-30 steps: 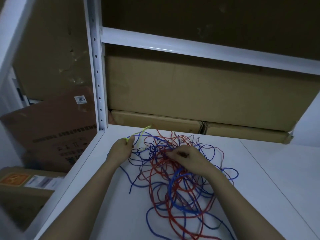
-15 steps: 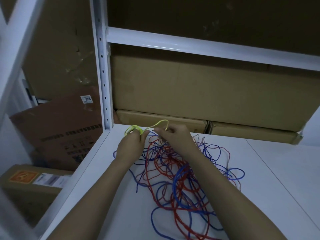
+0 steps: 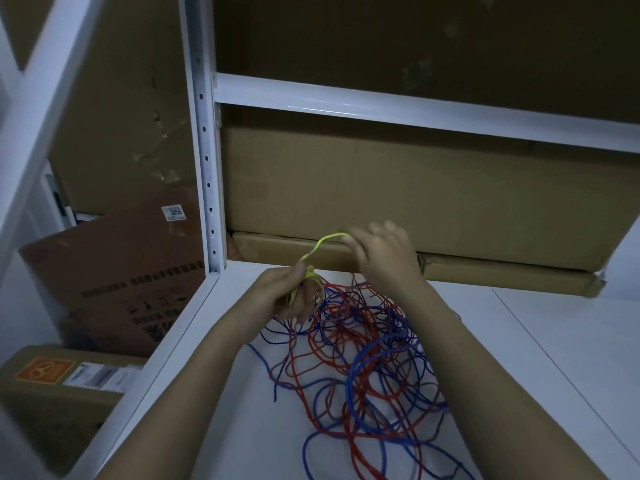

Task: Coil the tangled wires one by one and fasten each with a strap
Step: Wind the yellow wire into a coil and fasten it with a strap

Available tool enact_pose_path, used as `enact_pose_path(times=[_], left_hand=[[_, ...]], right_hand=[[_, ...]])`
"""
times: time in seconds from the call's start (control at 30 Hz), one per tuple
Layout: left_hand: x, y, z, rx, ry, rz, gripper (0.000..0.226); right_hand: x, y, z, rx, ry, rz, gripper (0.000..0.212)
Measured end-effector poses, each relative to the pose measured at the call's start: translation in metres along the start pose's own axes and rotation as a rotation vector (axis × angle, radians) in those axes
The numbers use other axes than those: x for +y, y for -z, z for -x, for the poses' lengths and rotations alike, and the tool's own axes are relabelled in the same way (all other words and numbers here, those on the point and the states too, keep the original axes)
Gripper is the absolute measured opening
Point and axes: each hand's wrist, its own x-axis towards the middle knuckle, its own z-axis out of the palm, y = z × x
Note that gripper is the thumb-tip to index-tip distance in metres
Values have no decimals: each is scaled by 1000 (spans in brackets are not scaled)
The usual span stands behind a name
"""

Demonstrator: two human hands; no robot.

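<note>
Head: box label (image 3: 172,212) "3055"

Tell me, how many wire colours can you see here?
3. The yellow wire stretches between the left hand and right hand; red wires and blue wires lie tangled below. Others may be buried.

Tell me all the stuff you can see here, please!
yellow wire: one, yellow-green, held up between both hands
tangled wires: a pile, red and blue, on the shelf
shelf: one, white, under the wires
post: one, white with holes, at the shelf's back left corner
boxes: several, brown cardboard, behind and left of the shelf
left hand: one, grips the yellow wire's lower part
right hand: one, pinches its upper end
</note>
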Motion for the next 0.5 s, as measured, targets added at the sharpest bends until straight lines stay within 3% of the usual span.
enact_pose_path(times=[0.07,0.2,0.3,0.37,0.5], left_hand=[[11,-6,-2,6,-65,186,49],[20,-6,-13,248,-115,340,53],[12,-3,-25,361,-92,172,38],[5,-1,-30,421,-56,-79,32],[-2,0,-27,348,-55,-537,29]], right_hand=[[-6,-8,7,-77,112,44,40],[-15,-21,27,-152,314,-75,33],[-23,-18,39,-384,293,-152,35],[-31,-17,43,-450,279,-196,37],[-29,-15,42,-330,189,47,37]])
